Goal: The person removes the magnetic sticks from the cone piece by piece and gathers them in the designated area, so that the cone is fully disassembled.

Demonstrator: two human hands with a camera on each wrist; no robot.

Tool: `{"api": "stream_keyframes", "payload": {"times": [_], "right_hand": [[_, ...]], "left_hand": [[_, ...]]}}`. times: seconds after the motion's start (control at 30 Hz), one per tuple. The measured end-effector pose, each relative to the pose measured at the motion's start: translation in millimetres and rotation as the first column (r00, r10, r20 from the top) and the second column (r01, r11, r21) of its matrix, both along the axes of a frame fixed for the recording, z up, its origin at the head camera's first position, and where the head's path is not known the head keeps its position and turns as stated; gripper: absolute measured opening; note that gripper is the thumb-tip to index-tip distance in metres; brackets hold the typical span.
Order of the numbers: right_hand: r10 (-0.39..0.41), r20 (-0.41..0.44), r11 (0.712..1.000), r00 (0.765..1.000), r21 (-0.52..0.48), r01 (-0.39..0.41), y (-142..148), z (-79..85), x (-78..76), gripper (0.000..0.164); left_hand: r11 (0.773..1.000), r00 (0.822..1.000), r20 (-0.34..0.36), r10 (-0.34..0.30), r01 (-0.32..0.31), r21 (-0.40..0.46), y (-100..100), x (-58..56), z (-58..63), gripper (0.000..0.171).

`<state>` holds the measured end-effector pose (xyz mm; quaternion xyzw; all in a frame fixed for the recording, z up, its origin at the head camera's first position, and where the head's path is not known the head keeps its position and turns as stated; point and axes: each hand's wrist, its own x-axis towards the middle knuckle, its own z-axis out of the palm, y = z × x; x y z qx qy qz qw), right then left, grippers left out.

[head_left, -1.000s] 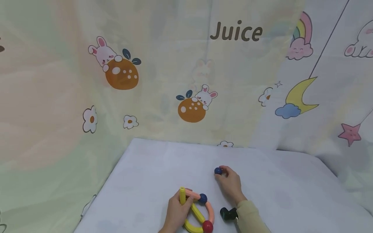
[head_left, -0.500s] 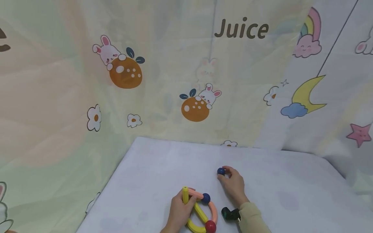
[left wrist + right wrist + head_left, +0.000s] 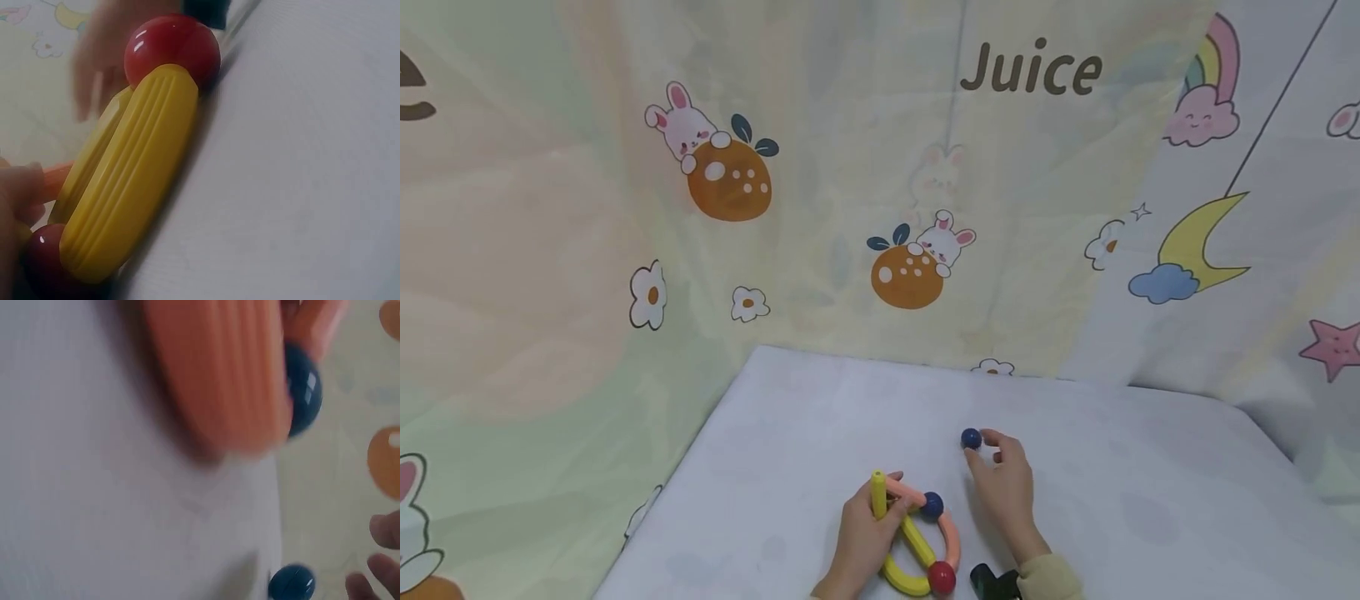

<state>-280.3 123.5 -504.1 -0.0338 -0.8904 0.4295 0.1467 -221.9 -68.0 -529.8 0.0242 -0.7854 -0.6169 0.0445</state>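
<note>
My left hand (image 3: 867,533) grips a stick-and-ball building toy near its far corner, thumb over the pink curved stick (image 3: 905,490). An upright yellow stick (image 3: 878,495) rises beside that thumb. More yellow sticks (image 3: 134,175) and a pink curve meet at a glossy red ball (image 3: 942,577); a blue ball (image 3: 932,505) joins the two pink sticks. A darker red ball (image 3: 47,250) shows low in the left wrist view. Farther back, a loose blue ball (image 3: 971,438) sits on the table. Beside it my right hand (image 3: 1006,492) has its fingers spread, a small gap from the ball in the right wrist view.
The white-covered table (image 3: 820,417) reaches back to a hanging cloth (image 3: 820,167) printed with rabbits, oranges and flowers. A black wrist device (image 3: 994,582) is at the right sleeve (image 3: 1051,577), just right of the toy.
The right thumb and index finger have parted from the loose blue ball, which they pinched before. The left hand keeps its grip on the toy. The head view has shifted slightly.
</note>
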Motion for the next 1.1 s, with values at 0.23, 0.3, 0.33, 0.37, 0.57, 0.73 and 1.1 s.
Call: {"api": "stream_keyframes", "payload": {"times": [0.23,0.3,0.33,0.37,0.57,0.73,1.1], "right_hand": [[0.535,0.001,0.845,0.845,-0.007,-0.535,-49.6,23.2,28.9,0.031],[0.576,-0.007,0.818,0.818,0.019,-0.575,-57.2,25.0,32.4,0.029],[0.572,-0.016,0.820,0.820,0.034,-0.572,-59.4,25.2,33.2,0.028],[0.557,-0.025,0.830,0.830,0.045,-0.555,-60.4,25.5,34.0,0.027],[0.332,-0.083,0.942,0.940,-0.022,-0.335,-48.1,27.5,31.6,0.037],[0.179,-0.023,0.975,0.984,-0.128,-0.181,-19.4,25.3,29.9,0.035],[0.077,0.252,0.992,0.965,-0.113,-0.049,36.5,5.6,49.3,0.035]], "left_hand": [[0.997,0.998,-0.049,-0.029,0.025,-0.076,-7.3,-2.0,-1.2,0.028],[0.991,0.997,-0.069,-0.035,0.026,-0.130,-8.9,-2.5,-1.4,0.022],[0.988,0.997,-0.063,-0.032,0.022,-0.153,-9.3,-2.9,-1.0,0.022],[0.985,0.998,-0.059,-0.022,0.011,-0.175,-9.5,-3.5,-0.7,0.021],[0.965,0.989,-0.018,0.144,-0.144,-0.221,-10.8,-6.3,1.7,0.047],[0.912,0.948,-0.043,0.314,-0.314,-0.264,-11.5,-6.5,6.2,0.067],[0.884,0.896,-0.130,0.424,-0.441,-0.153,-14.1,-4.6,13.1,0.091]]}}
